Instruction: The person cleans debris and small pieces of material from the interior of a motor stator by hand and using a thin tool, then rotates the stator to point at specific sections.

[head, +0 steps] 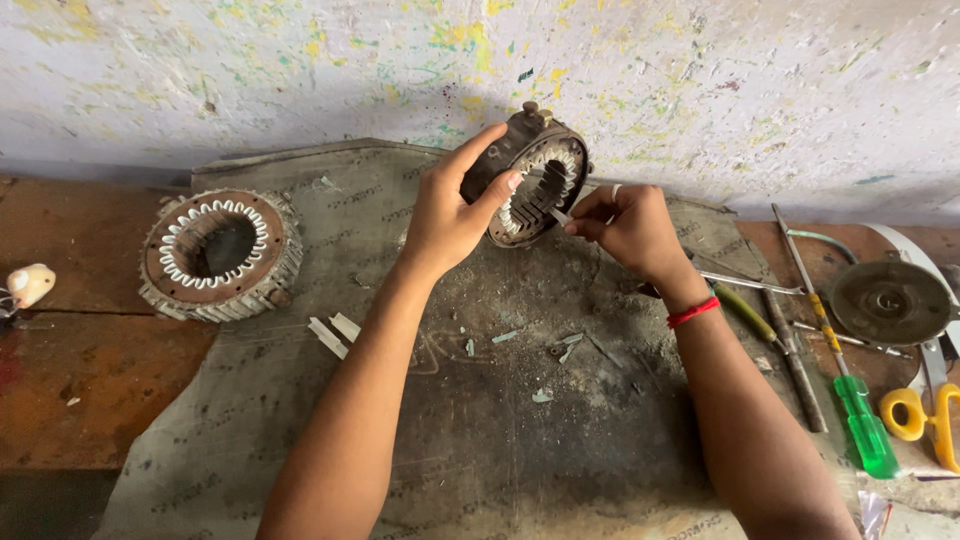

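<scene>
My left hand (447, 207) grips a round metal stator ring (545, 165) by its outer rim and holds it tilted upright above a grey mat (520, 440). White paper liners sit in the ring's inner slots. My right hand (628, 226), with a red thread on the wrist, pinches a small white paper strip (558, 214) at the ring's lower inner edge.
A second stator ring (220, 252) with white slot liners lies flat at the left. Loose white strips (335, 333) lie on the mat. At the right are a green-handled screwdriver (860, 415), other tools, yellow-handled scissors (925, 415) and a round metal cover (890, 300). A paint-flecked wall stands behind.
</scene>
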